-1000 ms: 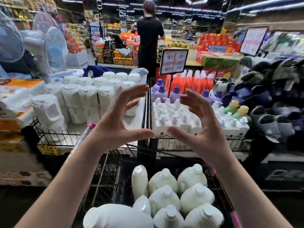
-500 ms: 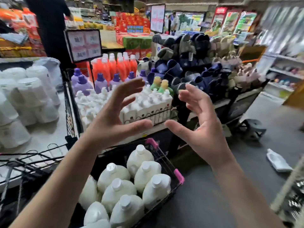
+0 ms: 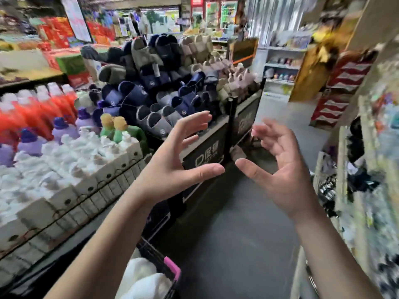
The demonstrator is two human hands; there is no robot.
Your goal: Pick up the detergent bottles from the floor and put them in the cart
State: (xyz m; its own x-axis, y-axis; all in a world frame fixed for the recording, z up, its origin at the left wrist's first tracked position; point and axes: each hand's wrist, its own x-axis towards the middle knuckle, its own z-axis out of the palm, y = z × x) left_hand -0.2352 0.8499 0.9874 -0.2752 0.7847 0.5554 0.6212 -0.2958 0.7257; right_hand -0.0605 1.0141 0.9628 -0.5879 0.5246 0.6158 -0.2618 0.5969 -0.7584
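My left hand (image 3: 174, 169) and my right hand (image 3: 278, 171) are raised in front of me, palms facing each other, fingers spread and lightly bent, holding nothing. Only a corner of the black wire cart (image 3: 166, 263), with its pink corner cap, shows at the bottom edge. White detergent bottles (image 3: 142, 277) lie inside it, blurred and partly cut off by the frame. No bottle shows on the visible stretch of grey floor (image 3: 237, 234).
A low display of white pump bottles in boxes (image 3: 71, 169) with purple, red and green bottles runs along the left. Behind it stands a rack of slippers (image 3: 164, 87). Shelves of goods (image 3: 371, 169) line the right. People stand far down the aisle.
The view has swung further right: the cart slid to the bottom edge and the aisle floor and right shelves came into view. Both hands stay raised and empty.
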